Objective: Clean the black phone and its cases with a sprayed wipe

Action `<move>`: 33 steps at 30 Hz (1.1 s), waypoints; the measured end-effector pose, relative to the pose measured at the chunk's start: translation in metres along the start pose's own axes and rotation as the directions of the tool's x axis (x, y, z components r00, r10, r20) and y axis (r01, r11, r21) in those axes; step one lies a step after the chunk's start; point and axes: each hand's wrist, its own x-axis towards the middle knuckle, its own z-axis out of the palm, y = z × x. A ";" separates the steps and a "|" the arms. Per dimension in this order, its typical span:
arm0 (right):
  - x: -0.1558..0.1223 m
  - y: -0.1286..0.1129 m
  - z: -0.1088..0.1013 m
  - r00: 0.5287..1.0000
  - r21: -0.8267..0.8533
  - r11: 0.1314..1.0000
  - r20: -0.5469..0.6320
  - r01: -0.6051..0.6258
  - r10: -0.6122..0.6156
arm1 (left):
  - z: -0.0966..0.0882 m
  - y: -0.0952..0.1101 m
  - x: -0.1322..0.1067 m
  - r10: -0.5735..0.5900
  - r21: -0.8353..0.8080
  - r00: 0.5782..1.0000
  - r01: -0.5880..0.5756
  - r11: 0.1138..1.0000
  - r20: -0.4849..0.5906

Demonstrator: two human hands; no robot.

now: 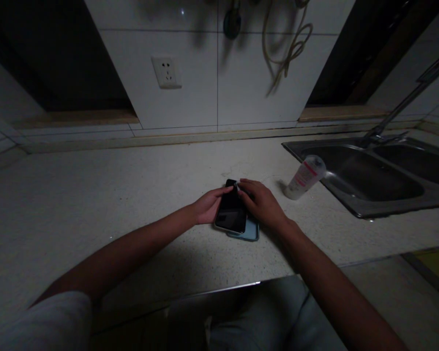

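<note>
Clamping a smartphone (230, 212) between left hand (209, 205) and right hand (261, 204); blue case (249, 234) beneath; sink rim (388, 208) nearby

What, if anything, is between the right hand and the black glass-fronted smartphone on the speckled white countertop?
Nothing visible: the right hand touches the top edge of the black glass-fronted smartphone. The smartphone lies on a pale blue flat phone case, and the left hand reaches it from the other side.
</note>
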 end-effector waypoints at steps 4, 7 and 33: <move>0.000 0.001 0.000 1.000 0.006 1.000 -0.005 0.009 -0.009 | -0.001 0.000 0.000 -0.002 0.008 1.000 0.002 1.000 -0.004; 0.000 0.001 0.000 1.000 0.003 1.000 -0.002 0.010 -0.010 | 0.000 0.000 -0.001 0.005 0.006 1.000 -0.005 1.000 -0.029; 0.000 0.001 0.000 1.000 -0.010 1.000 0.008 0.004 -0.004 | -0.003 0.000 0.001 0.001 0.006 1.000 -0.001 1.000 0.008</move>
